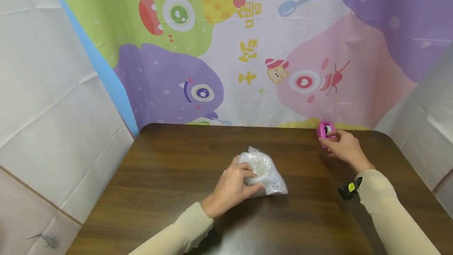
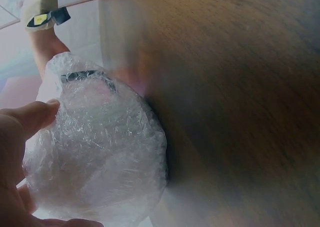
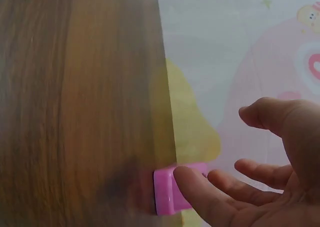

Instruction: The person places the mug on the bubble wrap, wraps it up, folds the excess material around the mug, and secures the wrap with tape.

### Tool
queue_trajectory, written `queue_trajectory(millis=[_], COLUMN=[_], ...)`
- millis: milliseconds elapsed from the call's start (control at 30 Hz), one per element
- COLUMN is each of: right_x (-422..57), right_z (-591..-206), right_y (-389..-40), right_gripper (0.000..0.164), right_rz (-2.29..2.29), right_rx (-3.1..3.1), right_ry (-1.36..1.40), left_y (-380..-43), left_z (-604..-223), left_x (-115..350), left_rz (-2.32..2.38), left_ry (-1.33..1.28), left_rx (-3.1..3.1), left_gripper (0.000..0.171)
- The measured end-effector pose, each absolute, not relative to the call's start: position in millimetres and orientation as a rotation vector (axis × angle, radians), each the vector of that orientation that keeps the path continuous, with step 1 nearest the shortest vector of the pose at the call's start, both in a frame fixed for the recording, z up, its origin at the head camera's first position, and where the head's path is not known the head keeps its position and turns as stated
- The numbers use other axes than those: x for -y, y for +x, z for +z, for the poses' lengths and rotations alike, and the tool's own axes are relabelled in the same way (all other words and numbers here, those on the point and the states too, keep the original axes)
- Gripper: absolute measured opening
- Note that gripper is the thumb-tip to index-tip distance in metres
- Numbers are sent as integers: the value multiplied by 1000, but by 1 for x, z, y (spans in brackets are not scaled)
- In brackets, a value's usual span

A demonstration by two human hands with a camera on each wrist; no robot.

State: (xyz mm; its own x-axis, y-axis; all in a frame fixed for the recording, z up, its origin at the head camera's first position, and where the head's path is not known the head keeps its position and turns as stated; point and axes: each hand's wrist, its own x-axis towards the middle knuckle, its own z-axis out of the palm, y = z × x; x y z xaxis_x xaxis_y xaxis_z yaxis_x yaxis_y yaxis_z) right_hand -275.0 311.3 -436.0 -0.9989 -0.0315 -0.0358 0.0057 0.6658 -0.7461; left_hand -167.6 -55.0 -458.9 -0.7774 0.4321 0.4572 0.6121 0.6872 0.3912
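My left hand (image 1: 231, 180) grips a bundle wrapped in clear bubble wrap (image 1: 270, 172) on the brown table, fingers over its top and thumb on the near side. In the left wrist view the wrap (image 2: 100, 147) looks crinkled and rounded, with a dark strip (image 2: 82, 75) near one end; what lies inside is blurred. At the table's far right edge stands a small pink tape dispenser (image 1: 321, 131). My right hand (image 1: 345, 147) is beside it, its fingers apart. In the right wrist view one fingertip overlaps the dispenser (image 3: 165, 192); whether it touches I cannot tell.
The dark wood table (image 1: 177, 145) fills the area below the hands. Behind it hangs a cartoon-printed cloth (image 1: 247, 101), which meets the table's back edge. Pale sheets (image 1: 53, 89) hang at both sides.
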Motion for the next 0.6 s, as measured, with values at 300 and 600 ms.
queue_trajectory(millis=[300, 600], right_x=[-326, -328], right_z=[-433, -427], right_y=[-289, -305], right_gripper=[75, 76], right_rz=[-1042, -999], right_rx=[-2854, -2791], right_ry=[107, 210], left_y=[-168, -163], left_z=[-459, -455], left_x=[55, 52], left_rz=[-767, -422], left_ry=[-818, -786], left_rx=[2579, 2564], left_gripper=[30, 32])
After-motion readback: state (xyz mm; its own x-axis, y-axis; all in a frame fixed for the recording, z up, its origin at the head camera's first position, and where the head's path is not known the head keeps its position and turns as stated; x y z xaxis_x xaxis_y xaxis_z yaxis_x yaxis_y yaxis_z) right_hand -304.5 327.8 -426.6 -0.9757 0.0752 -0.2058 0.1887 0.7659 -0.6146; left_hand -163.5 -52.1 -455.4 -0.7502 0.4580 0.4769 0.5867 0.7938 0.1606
